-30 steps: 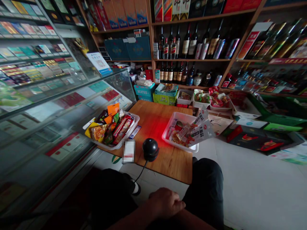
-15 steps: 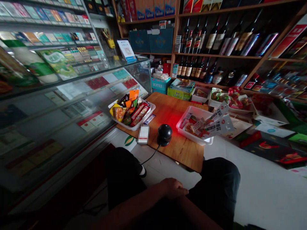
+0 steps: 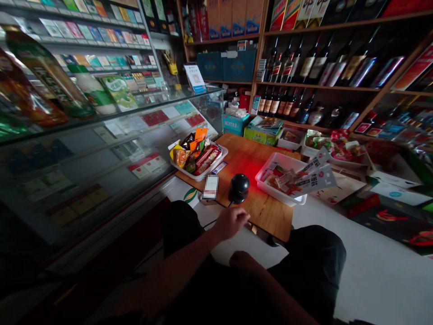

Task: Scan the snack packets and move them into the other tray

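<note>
My left hand point(image 3: 232, 223) is raised at the near edge of the wooden table point(image 3: 244, 155), its fingers curled in, and nothing shows between them. Just beyond it stands a round black barcode scanner point(image 3: 239, 186) on a base, casting red light over the wood. The scanner's cable runs down behind my left hand. My right hand point(image 3: 245, 261) lies low between my knees, closed and in deep shadow, with its palm side hidden. To the left of the scanner, a white card with a blurred patch point(image 3: 210, 187) sits by the table edge.
A white tray of packaged snacks point(image 3: 221, 159) stands at the table's left, and a white bin of snack packets point(image 3: 282, 197) at its right. A glass display counter point(image 3: 152, 131) runs along the left. Bottle shelves point(image 3: 314, 85) and open snack boxes line the back.
My hands were together over my lap. My left hand has lifted off and moved forward toward the scanner, while my right hand stays low. The view has shifted slightly.
</note>
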